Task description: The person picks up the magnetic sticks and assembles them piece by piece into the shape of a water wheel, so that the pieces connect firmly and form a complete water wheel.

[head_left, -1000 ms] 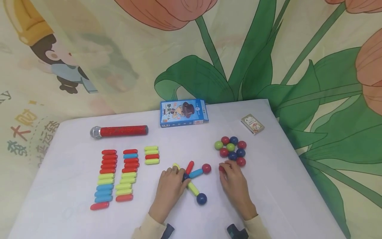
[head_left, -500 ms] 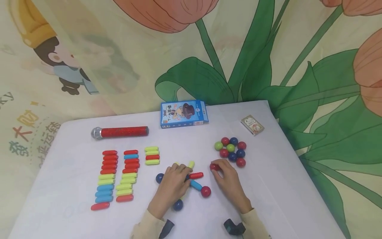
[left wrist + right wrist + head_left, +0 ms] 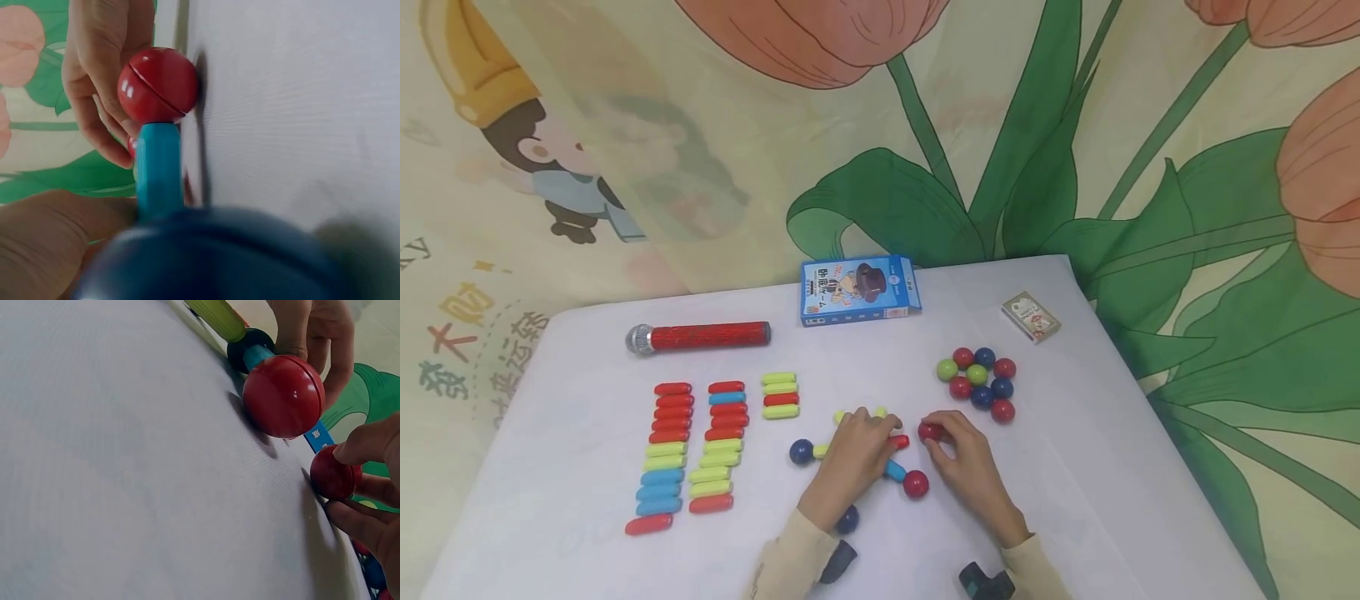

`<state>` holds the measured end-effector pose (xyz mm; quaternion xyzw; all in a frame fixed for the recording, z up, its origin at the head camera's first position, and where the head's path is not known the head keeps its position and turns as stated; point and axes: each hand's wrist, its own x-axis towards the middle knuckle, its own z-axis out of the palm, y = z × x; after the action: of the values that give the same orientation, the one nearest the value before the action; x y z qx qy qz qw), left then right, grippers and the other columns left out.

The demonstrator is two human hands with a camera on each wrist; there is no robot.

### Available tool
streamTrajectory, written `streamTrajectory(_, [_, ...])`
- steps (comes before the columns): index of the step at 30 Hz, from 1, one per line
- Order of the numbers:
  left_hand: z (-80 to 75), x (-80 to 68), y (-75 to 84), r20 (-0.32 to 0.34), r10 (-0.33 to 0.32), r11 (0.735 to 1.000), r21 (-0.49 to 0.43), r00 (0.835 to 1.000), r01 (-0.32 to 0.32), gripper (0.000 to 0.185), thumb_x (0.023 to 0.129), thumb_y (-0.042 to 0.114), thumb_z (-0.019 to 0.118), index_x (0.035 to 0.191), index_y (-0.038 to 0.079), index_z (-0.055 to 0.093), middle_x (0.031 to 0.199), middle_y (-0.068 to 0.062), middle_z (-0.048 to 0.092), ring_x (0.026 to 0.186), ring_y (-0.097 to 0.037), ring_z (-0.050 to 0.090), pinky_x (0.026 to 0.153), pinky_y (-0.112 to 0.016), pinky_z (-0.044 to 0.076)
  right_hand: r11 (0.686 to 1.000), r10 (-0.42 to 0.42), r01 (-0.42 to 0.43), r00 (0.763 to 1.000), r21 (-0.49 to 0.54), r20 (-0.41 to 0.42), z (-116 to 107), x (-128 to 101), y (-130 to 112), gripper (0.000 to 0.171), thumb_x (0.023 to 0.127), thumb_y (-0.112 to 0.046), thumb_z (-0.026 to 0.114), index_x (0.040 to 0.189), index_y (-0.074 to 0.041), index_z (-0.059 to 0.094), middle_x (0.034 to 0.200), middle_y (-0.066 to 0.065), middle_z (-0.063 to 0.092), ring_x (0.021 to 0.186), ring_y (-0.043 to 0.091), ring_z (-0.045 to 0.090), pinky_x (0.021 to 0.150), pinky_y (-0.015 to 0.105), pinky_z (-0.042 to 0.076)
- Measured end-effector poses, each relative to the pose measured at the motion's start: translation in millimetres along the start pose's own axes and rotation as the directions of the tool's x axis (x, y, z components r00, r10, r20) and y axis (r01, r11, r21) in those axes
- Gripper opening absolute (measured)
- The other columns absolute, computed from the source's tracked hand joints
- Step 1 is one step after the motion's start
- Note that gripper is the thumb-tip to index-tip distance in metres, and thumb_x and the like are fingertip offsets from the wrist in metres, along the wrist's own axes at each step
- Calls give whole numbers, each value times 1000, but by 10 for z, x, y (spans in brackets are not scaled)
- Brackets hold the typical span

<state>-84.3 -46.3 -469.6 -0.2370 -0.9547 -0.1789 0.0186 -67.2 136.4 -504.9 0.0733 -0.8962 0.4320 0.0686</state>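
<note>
Since the earlier frame the right hand (image 3: pixel 966 458) has carried its red ball (image 3: pixel 931 431) closer to the rod-and-ball figure (image 3: pixel 880 462); its grip pinches the ball just right of the red rod's (image 3: pixel 900 442) free end; the left hand (image 3: pixel 853 454) presses curled fingers on the figure's hub on the worktop (image 3: pixel 1075 483); the step in hand looks like capping that rod; the next move calls for a short, aligned approach.

Soft, even light fills the head view, which is sharp, with only faint shadows under the hands. Both wrist views are dimmer. In the left wrist view a dark blue ball (image 3: pixel 206 256) looms blurred; the red ball (image 3: pixel 159 84) shows small glints.
</note>
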Motion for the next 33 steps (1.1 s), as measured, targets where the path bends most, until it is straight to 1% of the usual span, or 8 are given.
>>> streamTrajectory(5, [19,-15,-28,-13,-1,999,-48,1000,0,28,84,19,75,110,17,67,87,5,70,74,-10,48,67,-20,43,1000,-7,7,1000,23,-4,20,-8,-4,37,76,-1,78,109,-14,65,105,-4,64,97,11,64,85,25,54])
streamTrajectory(12, [25,-51,-64,-125,37,998,-47,991,-43,24,84,14,73,107,17,67,85,6,68,74,-10,48,68,-22,43,994,-107,107,994,39,-1,60,-26,-20,39,75,-1,79,111,-11,66,105,-2,65,95,12,64,83,27,55])
streamTrajectory(14, [2,-93,-81,-153,5,1000,-22,988,-9,24,83,18,74,106,17,67,87,4,65,75,-10,48,68,-23,43,992,-121,122,991,17,-50,40,-35,-11,38,76,-2,78,110,-12,66,105,-3,65,97,12,64,84,26,54])
streamTrajectory(17, [-64,-189,-106,-161,-87,996,15,983,91,28,80,26,78,104,16,66,87,2,60,75,-11,47,67,-25,43,989,-145,138,967,-50,-208,-60,-31,30,33,76,1,76,107,-9,67,104,0,65,99,14,62,84,26,53])
streamTrajectory(20, [-129,-279,-136,-143,-168,982,63,975,178,32,79,35,79,100,14,66,83,1,57,72,-12,47,64,-26,45,987,-125,78,925,-144,-359,-200,-6,101,30,77,4,73,105,-4,66,107,6,62,103,20,57,86,26,49])
streamTrajectory(22, [-155,-310,-155,-133,-186,976,89,974,199,34,78,38,78,97,12,67,80,-1,57,70,-13,48,63,-27,46,982,-84,8,913,-187,-399,-284,15,154,30,79,3,72,107,-3,65,110,10,58,106,25,52,87,32,48])
streamTrajectory(26, [-156,-333,-166,-115,-164,978,109,980,177,36,78,40,77,97,10,69,81,-2,61,69,-14,50,63,-28,47,969,12,-103,929,-227,-370,-356,18,252,25,83,-2,69,108,-4,65,111,12,54,108,28,48,86,42,49])
streamTrajectory(33, [-154,-328,-152,-97,-105,992,55,990,111,31,76,31,80,98,11,72,83,-1,64,73,-13,51,66,-27,47,975,91,-145,953,-169,-291,-280,-55,205,22,85,-2,68,107,-5,66,108,8,55,103,23,55,87,40,52])
